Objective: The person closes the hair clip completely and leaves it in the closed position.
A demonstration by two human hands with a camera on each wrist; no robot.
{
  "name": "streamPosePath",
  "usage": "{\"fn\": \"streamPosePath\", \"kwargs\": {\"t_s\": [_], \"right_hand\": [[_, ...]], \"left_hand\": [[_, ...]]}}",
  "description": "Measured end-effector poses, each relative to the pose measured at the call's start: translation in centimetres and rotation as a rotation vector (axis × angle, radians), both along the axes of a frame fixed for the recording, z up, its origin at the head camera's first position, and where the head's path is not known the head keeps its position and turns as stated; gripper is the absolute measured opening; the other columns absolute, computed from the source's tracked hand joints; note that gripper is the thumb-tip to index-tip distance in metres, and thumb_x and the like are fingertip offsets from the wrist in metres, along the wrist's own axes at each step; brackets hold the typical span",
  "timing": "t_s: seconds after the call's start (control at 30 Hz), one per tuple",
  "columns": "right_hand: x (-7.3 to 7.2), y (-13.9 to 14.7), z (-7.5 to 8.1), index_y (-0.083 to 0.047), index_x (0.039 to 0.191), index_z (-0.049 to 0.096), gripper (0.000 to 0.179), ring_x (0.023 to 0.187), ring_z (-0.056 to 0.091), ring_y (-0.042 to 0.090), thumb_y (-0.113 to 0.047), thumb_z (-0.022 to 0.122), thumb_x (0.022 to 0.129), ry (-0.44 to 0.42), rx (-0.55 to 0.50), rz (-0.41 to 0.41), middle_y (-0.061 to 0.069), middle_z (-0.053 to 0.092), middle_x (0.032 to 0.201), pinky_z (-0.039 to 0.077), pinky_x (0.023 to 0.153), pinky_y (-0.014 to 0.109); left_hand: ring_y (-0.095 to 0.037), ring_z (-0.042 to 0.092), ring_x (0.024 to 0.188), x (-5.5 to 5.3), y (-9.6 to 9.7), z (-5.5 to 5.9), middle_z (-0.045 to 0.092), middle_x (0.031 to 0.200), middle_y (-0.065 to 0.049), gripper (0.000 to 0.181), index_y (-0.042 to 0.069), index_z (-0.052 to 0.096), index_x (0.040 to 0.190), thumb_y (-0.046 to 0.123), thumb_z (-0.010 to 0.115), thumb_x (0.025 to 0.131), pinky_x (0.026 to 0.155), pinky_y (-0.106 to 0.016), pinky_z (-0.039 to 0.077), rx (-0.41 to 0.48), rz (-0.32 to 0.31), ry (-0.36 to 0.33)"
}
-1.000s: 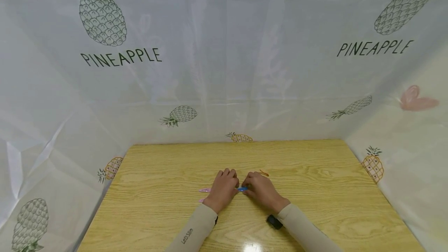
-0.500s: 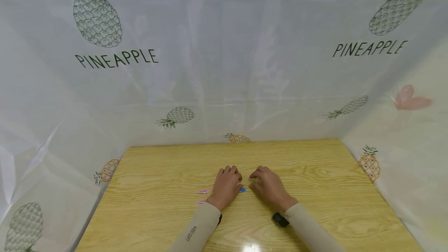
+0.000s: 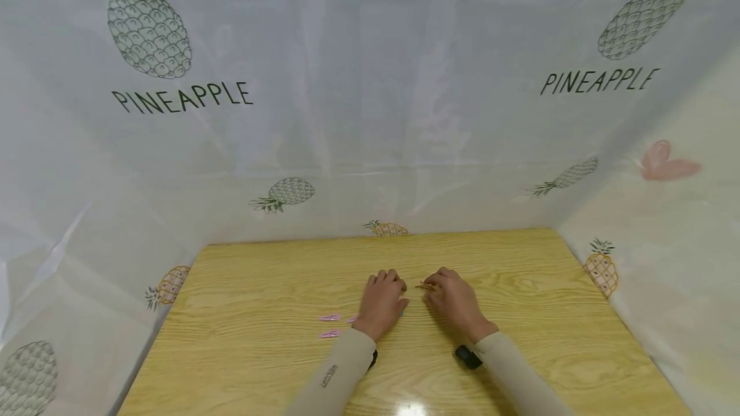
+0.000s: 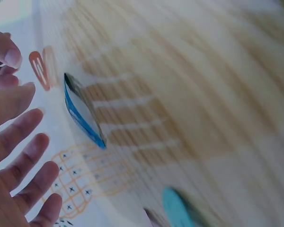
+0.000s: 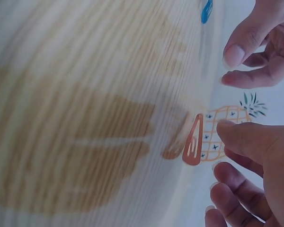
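An orange snap hair clip lies on the table right at the fingertips of my right hand. Its thumb and index finger are apart beside the clip, the other fingers loosely bent. My left hand hovers with spread, relaxed fingers and holds nothing. Below it rests a blue snap hair clip, bowed in shape and mostly hidden by that hand in the head view. A teal clip shows at the bottom of the left wrist view. Pink hair clips lie left of my left hand, one partly covered by it.
The wood-grain table meets a white pineapple-print sheet at its back and sides. A small black device sits at my right wrist. Light glares off the table's front.
Both hands have let go of the blue clip they pinched a second ago. My right hand has moved right and away from me to the orange clip; the head view has shifted slightly.
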State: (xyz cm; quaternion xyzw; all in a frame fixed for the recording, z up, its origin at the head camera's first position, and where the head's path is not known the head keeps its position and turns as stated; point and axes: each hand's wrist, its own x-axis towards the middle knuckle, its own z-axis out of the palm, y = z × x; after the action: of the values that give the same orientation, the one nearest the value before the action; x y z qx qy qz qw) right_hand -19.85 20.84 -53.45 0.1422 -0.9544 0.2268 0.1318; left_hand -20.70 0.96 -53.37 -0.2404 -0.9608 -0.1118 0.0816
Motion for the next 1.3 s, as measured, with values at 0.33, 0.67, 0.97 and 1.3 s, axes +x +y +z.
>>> {"fn": "streamPosePath", "kwargs": {"t_s": [0.33,0.67,0.97,1.3], "right_hand": [[-0.2,0.7,0.1,-0.006,0.103,0.079,0.024,0.084,0.064,0.022,-0.01,0.092,0.083,-0.022,0.033,-0.034,0.003,0.065,0.094,0.059,0.069,0.041],[-0.7,1.1,-0.5,-0.007,0.099,0.079,0.021,0.081,0.063,0.02,-0.009,0.091,0.082,-0.058,0.036,-0.039,0.002,0.064,0.091,0.058,0.067,0.039],[-0.8,0.7,-0.5,-0.007,0.095,0.08,0.015,0.081,0.063,0.019,-0.007,0.09,0.084,-0.072,0.034,-0.043,0.001,0.064,0.089,0.059,0.067,0.039],[-0.9,0.3,-0.6,-0.009,0.083,0.078,0.014,0.082,0.064,0.022,0.001,0.087,0.085,-0.031,0.035,-0.019,0.003,0.065,0.087,0.059,0.068,0.04]], "left_hand": [[-0.017,0.057,0.104,-0.6,1.6,-0.2,0.062,0.11,0.004,0.024,0.023,0.079,0.112,0.04,0.081,0.095,0.092,-0.036,0.049,-0.064,0.028,0.027],[-0.017,0.056,0.101,-0.8,3.3,0.0,0.06,0.108,0.003,0.029,0.022,0.079,0.113,0.045,0.079,0.096,0.09,-0.034,0.049,-0.171,0.078,0.006],[-0.017,0.056,0.097,-1.1,4.0,-0.1,0.06,0.104,0.003,0.021,0.022,0.081,0.107,0.038,0.083,0.093,0.088,-0.035,0.048,-0.125,0.087,0.031],[-0.016,0.057,0.093,-1.0,4.8,-0.4,0.062,0.099,0.006,0.009,0.029,0.08,0.09,0.037,0.083,0.093,0.086,-0.033,0.05,-0.162,0.072,0.083]]}}
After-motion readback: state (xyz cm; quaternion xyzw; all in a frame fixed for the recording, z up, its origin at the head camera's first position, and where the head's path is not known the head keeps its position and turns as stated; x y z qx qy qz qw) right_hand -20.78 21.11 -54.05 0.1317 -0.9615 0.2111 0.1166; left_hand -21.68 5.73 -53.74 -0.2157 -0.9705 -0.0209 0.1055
